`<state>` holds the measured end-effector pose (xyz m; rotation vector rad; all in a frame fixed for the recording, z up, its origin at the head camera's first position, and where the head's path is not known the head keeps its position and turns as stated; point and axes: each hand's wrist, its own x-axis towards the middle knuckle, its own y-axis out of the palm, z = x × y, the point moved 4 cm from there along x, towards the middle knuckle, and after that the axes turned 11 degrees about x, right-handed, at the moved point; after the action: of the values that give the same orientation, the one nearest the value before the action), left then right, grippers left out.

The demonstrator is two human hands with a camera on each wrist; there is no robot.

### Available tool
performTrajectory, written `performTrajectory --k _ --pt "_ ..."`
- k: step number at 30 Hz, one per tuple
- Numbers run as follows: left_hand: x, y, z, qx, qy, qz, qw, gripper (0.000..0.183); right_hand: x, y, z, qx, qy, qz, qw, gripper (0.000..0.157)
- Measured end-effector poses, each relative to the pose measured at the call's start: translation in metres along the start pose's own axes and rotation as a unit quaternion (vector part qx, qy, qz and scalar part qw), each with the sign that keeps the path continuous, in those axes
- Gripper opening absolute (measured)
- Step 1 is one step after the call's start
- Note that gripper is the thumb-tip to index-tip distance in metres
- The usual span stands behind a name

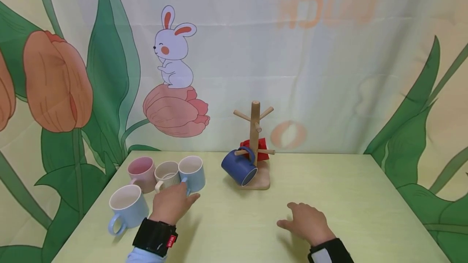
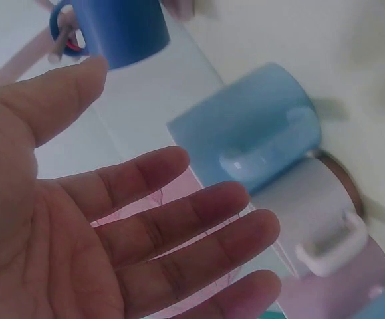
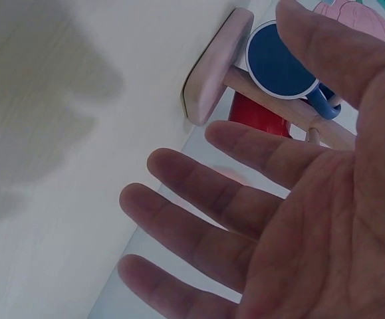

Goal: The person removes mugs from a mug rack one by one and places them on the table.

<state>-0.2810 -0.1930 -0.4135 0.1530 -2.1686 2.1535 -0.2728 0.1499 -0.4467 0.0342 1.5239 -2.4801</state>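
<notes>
My left hand point(image 1: 171, 204) hovers in front of the light blue mug point(image 1: 192, 172) at the right of a group of mugs; its fingers are spread and nearly straight in the left wrist view, holding nothing. Beside that mug stands a cream ribbed mug point(image 1: 167, 175), then a pink mug point(image 1: 141, 173). Another light blue mug point(image 1: 128, 206) is closer, left of my wrist. Over the right part of the table my right hand point(image 1: 306, 223) has loosely extended fingers and holds nothing. A dark blue mug point(image 1: 238, 169) hangs tilted by its handle on a wooden mug tree point(image 1: 254, 133).
Behind the mug tree's post a red mug point(image 3: 258, 114) is partly hidden. The tree's wooden base point(image 1: 261, 177) stands near the back edge of the pale table point(image 1: 329, 182). A printed curtain point(image 1: 234, 52) hangs right behind the table.
</notes>
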Motion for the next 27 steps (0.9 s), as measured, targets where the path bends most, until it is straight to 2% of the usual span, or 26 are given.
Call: performTrajectory --k 4,11,16,21,27 --pt "0.008 0.000 -0.011 0.010 0.012 -0.009 0.9998 0.049 0.003 -0.002 -0.001 -0.007 0.001 -0.004 1.000 0.065" --pt "0.020 -0.004 -0.033 -0.001 0.037 -0.036 0.9987 0.047 0.009 -0.011 0.002 -0.018 -0.013 -0.025 0.999 0.060" --pt "0.032 -0.008 -0.048 0.003 0.053 -0.030 0.9981 0.050 0.017 -0.019 0.004 -0.032 -0.026 -0.044 0.998 0.057" --pt "0.047 -0.008 -0.059 0.017 0.070 -0.040 0.9966 0.053 0.026 -0.028 0.009 -0.044 -0.040 -0.060 0.996 0.055" --pt "0.064 -0.006 -0.070 0.025 0.079 -0.035 0.9959 0.058 0.035 -0.037 0.019 -0.059 -0.055 -0.071 0.994 0.052"
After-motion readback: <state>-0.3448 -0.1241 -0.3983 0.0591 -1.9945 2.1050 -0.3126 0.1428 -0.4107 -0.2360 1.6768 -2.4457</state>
